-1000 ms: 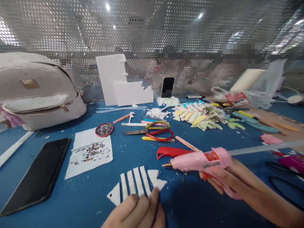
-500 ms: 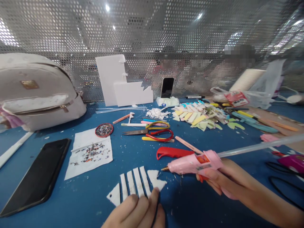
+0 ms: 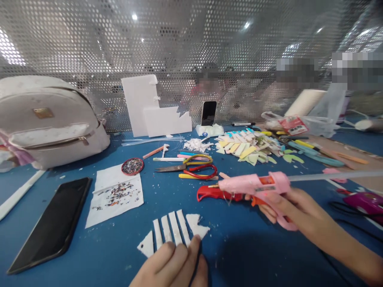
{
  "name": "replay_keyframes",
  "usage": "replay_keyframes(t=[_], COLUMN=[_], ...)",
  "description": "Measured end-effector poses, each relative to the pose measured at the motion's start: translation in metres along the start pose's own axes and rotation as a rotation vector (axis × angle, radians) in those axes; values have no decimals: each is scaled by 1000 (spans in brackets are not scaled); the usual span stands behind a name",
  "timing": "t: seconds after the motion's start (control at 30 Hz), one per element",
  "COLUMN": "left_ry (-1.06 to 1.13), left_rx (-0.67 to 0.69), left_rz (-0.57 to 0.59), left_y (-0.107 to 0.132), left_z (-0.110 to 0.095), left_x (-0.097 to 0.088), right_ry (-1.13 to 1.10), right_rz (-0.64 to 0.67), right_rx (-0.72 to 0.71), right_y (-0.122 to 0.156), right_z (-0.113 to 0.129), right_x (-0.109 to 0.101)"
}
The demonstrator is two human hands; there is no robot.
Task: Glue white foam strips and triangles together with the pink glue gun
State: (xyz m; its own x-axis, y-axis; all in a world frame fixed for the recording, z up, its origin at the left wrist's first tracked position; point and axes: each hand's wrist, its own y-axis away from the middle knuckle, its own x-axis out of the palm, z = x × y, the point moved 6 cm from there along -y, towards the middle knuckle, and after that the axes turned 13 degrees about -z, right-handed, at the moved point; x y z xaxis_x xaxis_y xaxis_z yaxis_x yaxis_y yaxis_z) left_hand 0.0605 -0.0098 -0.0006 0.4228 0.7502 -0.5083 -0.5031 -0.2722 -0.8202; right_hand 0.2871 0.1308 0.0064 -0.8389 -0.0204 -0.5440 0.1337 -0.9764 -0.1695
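Observation:
At the bottom centre my left hand (image 3: 173, 265) has its fingers bent close together, pressing down on a white foam fish skeleton (image 3: 164, 229) that lies on the blue table. The skeleton's pointed head with a small hole, upright rib strips and forked tail show; its lower middle is hidden under my fingers. My right hand (image 3: 285, 205) is wrapped round the grip of a pink hot glue gun (image 3: 251, 184), raised above the table with its nozzle pointing left. A long clear glue stick (image 3: 317, 176) sticks out of its back. Behind the gun lies a red-handled cutter (image 3: 211, 193).
Scissors (image 3: 170, 169), markers and a pile of coloured foam strips (image 3: 242, 145) lie further back. On the left are a black phone (image 3: 50, 227), a paper (image 3: 100, 211) with glitter bits and a white backpack (image 3: 54, 131). A purple tool (image 3: 362, 205) with a black cord is at right.
My right hand has lifted the glue gun up and to the right, away from the fish's tail. My left hand stays on the skeleton. The view has shifted slightly.

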Motion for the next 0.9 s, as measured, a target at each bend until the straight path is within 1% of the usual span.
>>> replay_keyframes(t=[0.03,0.07,0.17,0.23,0.33,0.37,0.43,0.53,0.67,0.77,0.9], left_ry=[-2,-2,-5,-6,11,19,30,46,48,43,52], left_rx=[-10,-11,-51,-83,-5,17,42,65,69,70,69], left_rz=[-63,-87,-131,-147,-55,-24,23,69,28,12,70], left_y=[-1,-2,-4,-6,-6,-5,-1,4,2,1,6], left_z=[0,-1,-1,1,-1,-1,-1,-2,-4,-4,-4], left_x=[-1,0,2,0,-1,-1,-2,-2,-5,-6,-2], right_ry=[-25,-47,-66,3,258,345,471,480,465,454,457], right_rz=[-37,-79,-218,-293,-343,-334,-360,-291,-283,-266,-220], right_rx=[-3,-4,-1,-4,29,40,23,-1,-5,10,17], right_y=[-3,-6,-13,-15,-16,-16,-16,-16,-17,-17,-18], right_z=[3,6,11,10,-7,-15,-29,-46,-56,-66,-81], right_x=[-5,-11,-35,-53,-80,-87,-101,-109,-113,-111,-103])
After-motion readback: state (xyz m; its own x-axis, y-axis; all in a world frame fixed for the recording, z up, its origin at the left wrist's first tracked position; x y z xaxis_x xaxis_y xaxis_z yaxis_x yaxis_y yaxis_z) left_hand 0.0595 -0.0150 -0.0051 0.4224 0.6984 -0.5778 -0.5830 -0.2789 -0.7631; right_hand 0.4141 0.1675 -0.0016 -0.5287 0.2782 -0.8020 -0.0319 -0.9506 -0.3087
